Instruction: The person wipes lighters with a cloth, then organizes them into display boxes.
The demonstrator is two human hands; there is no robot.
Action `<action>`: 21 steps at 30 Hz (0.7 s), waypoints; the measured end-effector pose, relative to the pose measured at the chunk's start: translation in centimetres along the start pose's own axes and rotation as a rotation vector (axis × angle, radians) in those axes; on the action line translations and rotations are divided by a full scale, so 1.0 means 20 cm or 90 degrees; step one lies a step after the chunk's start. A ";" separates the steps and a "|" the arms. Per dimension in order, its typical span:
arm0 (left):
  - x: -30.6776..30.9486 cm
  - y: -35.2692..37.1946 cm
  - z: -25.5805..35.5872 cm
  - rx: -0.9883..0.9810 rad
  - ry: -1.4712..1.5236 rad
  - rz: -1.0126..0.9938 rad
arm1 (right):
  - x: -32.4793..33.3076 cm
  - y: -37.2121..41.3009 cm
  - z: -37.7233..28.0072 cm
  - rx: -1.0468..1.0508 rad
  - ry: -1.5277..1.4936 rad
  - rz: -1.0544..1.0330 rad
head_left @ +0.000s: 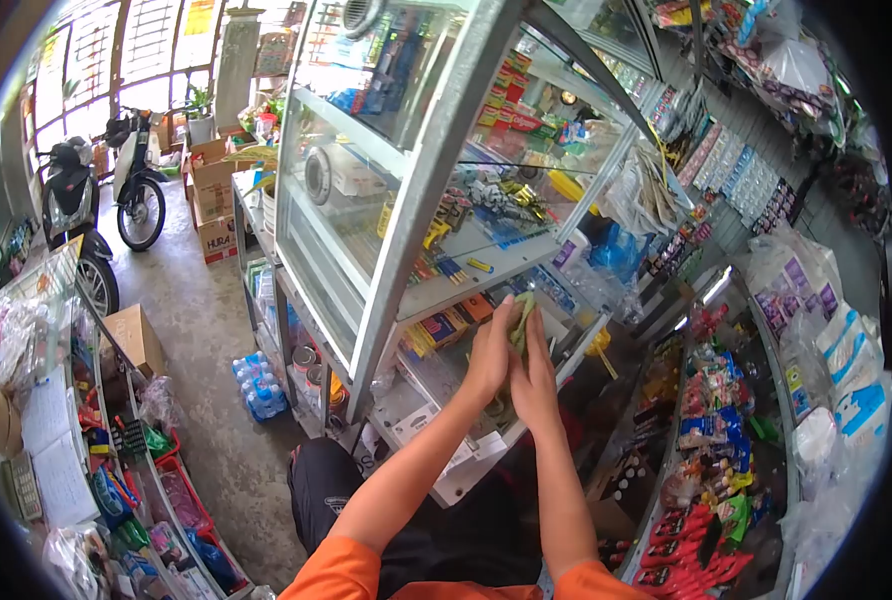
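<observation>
A light green cloth (522,322) is pressed between my two hands, in front of the lower shelf of a glass display cabinet (391,270). My left hand (491,350) lies against the cloth from the left, palm inward. From the right, my right hand (535,372) presses on it, its fingers stretched along the cloth. Beyond my hands, yellow and orange boxes (444,328) stand on the lower shelf. White paper or card (456,450) lies near my left forearm.
Motorbikes (71,205) and cardboard boxes (214,195) stand at the far left. A pack of blue-capped bottles (260,386) is on the floor. An open notebook (56,450) lies at left. Snack packets (711,430) fill the right-hand shelves.
</observation>
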State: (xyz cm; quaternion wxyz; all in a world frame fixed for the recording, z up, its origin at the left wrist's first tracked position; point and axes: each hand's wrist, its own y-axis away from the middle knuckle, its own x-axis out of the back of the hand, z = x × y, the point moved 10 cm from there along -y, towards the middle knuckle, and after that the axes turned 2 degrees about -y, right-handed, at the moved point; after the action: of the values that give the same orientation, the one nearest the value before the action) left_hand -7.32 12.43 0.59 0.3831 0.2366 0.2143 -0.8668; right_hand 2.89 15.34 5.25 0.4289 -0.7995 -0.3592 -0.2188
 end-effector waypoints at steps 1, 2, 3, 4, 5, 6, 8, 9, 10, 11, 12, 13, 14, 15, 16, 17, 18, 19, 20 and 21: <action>0.00 0.00 -0.02 0.009 -0.005 -0.009 | 0.01 0.01 0.00 -0.011 0.000 0.008; 0.00 0.00 -0.04 0.018 0.015 -0.019 | 0.00 0.01 0.00 -0.009 0.004 -0.006; -0.01 0.00 -0.03 0.028 0.034 -0.030 | -0.01 0.01 -0.01 -0.007 0.009 -0.018; -0.02 0.01 -0.02 0.049 0.036 -0.054 | -0.01 0.01 -0.01 -0.024 0.020 -0.014; -0.05 0.03 -0.01 0.056 0.027 -0.071 | -0.01 0.01 0.01 -0.028 0.007 -0.009; -0.04 0.03 -0.01 0.066 0.031 -0.036 | -0.01 0.01 0.02 -0.018 0.011 -0.003; -0.04 0.03 0.01 0.075 0.025 -0.015 | 0.00 0.00 0.02 -0.012 0.011 0.006; -0.04 0.04 0.00 0.082 0.009 -0.028 | 0.01 0.00 0.00 -0.008 0.017 0.015; -0.03 0.04 0.00 0.094 0.010 -0.008 | 0.01 0.00 0.00 -0.022 0.024 0.009; -0.03 0.04 -0.02 0.106 0.011 0.010 | 0.02 0.00 0.00 -0.036 0.032 0.004; -0.02 0.03 -0.06 0.106 0.013 -0.002 | 0.02 0.00 0.01 -0.050 0.009 -0.005; -0.01 0.01 -0.09 0.099 0.017 -0.013 | 0.02 0.01 0.02 -0.021 0.029 0.013; -0.01 0.01 -0.11 0.114 0.032 -0.004 | 0.02 0.00 0.03 -0.032 0.033 0.005; -0.02 -0.02 -0.10 0.115 0.020 -0.008 | 0.01 0.01 0.04 -0.047 0.035 -0.010; 0.00 -0.02 -0.11 0.130 0.018 -0.020 | 0.01 0.01 0.05 -0.054 0.027 -0.008; 0.01 0.01 -0.14 0.145 0.018 -0.027 | 0.02 0.01 0.05 -0.042 0.044 0.008; -0.03 0.04 -0.10 0.168 0.036 -0.019 | 0.03 0.01 0.04 -0.028 0.059 0.025; -0.04 0.03 -0.07 0.167 0.028 -0.013 | 0.02 0.01 0.04 -0.028 0.050 0.023; -0.05 0.02 -0.05 0.145 -0.013 -0.019 | 0.04 0.00 0.04 -0.031 0.040 0.034; -0.04 0.03 -0.05 0.129 -0.055 -0.025 | 0.04 0.02 0.04 -0.041 0.031 0.044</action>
State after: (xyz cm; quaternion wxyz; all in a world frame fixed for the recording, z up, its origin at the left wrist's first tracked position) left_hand -6.08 13.01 0.24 0.3490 0.2323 0.1136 -0.9007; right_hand 3.75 16.16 5.05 0.4190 -0.8191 -0.3139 -0.2346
